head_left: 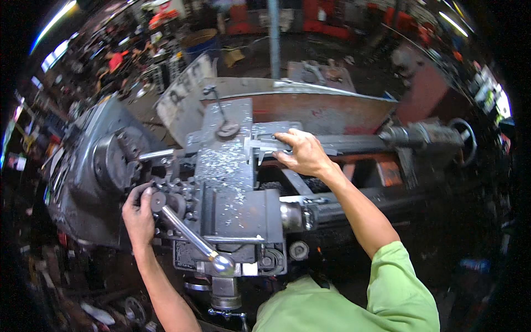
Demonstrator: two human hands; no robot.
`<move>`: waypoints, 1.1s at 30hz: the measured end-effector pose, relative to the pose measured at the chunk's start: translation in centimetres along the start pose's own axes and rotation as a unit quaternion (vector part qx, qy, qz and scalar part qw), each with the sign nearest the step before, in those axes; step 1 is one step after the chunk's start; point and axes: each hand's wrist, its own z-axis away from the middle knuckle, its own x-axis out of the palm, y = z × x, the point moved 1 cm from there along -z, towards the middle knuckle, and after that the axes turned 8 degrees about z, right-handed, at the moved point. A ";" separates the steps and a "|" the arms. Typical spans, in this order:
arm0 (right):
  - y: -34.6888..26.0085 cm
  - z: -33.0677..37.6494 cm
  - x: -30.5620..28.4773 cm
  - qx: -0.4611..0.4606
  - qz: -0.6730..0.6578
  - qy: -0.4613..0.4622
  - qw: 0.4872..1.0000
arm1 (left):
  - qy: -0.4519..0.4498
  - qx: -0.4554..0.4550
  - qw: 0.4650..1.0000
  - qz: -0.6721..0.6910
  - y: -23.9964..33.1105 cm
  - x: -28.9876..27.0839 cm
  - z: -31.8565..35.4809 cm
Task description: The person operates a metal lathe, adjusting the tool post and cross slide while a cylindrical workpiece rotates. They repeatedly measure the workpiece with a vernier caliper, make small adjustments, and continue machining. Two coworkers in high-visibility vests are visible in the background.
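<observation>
My left hand (138,213) is curled against the left side of the lathe's tool post (180,200), thumb on top. What its fingers close on is hidden. Beside it, a steel lever (188,232) with a ball end slants down to the right from the tool post. My right hand (304,152) is over a vernier caliper (265,145) that lies at the right edge of the chip-strewn slide (224,160). Thumb and fingers are spread on either side of the caliper's beam. A bright round bar (156,155) sticks out of the chuck (113,160) toward the slide.
On the slide's far end stands a round base with an upright rod (227,129). The tailstock (423,135) with its handwheel is at the right of the bed. Behind runs a metal splash guard (326,108). Cluttered parts fill the far left.
</observation>
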 end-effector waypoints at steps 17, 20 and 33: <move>3.1 7.3 -1.6 0.082 0.042 0.012 0.996 | -0.009 0.014 1.000 -0.013 -0.8 -0.3 -0.6; 3.2 7.2 -1.7 0.082 0.030 0.005 0.996 | -0.009 0.016 1.000 -0.006 -1.1 -0.4 -0.7; 3.3 7.0 -1.2 0.075 0.037 0.011 0.996 | -0.015 0.013 1.000 0.005 -1.1 -0.5 -0.6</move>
